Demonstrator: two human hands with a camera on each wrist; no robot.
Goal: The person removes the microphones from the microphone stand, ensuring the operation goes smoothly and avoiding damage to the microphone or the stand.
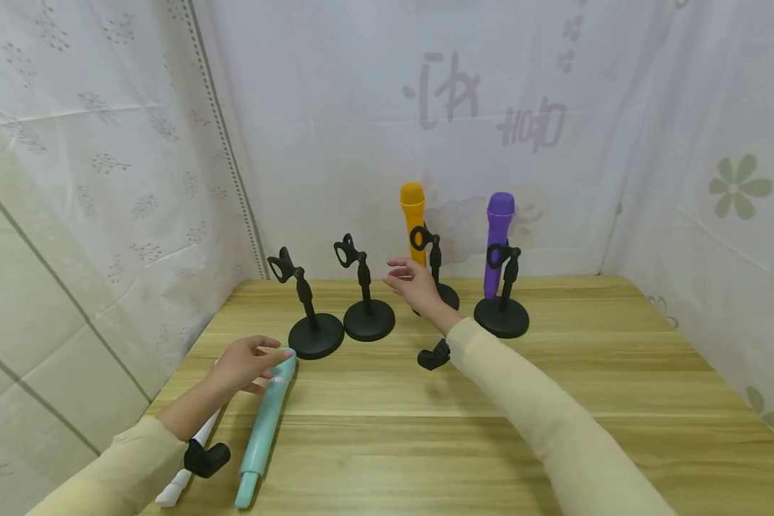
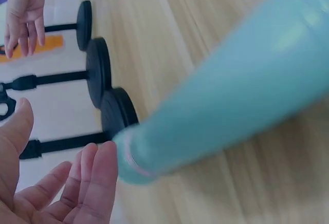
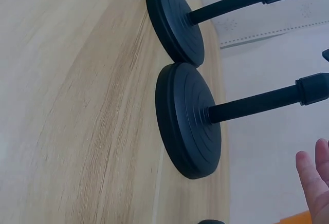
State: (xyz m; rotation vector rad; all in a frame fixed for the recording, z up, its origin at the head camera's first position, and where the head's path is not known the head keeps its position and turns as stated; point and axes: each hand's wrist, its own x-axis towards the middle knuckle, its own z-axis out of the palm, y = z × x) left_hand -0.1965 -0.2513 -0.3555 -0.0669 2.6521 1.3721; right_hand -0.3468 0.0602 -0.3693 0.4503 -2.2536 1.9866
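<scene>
A mint-green microphone [image 1: 262, 433] lies on the table at the left. My left hand [image 1: 241, 364] hovers at its head with thumb and fingers spread; in the left wrist view the fingers stand loosely bent with nothing between them. Beside it lies a white microphone [image 1: 182, 479], partly hidden by the left forearm. My right hand [image 1: 418, 287] is in the air with relaxed fingers, between a black stand [image 1: 369, 320] with a bare clip and the stand [image 1: 449, 295] behind it. An orange microphone [image 1: 413, 204] stands upright at that rear stand, its lower part hidden by the hand.
A purple microphone [image 1: 498, 226] stands upright at the rightmost black stand [image 1: 502, 317]. Another stand [image 1: 316, 335] with a bare clip is at the far left of the row, its base close to its neighbour's. A patterned white curtain [image 1: 335, 107] hangs behind the wooden table [image 1: 426, 459].
</scene>
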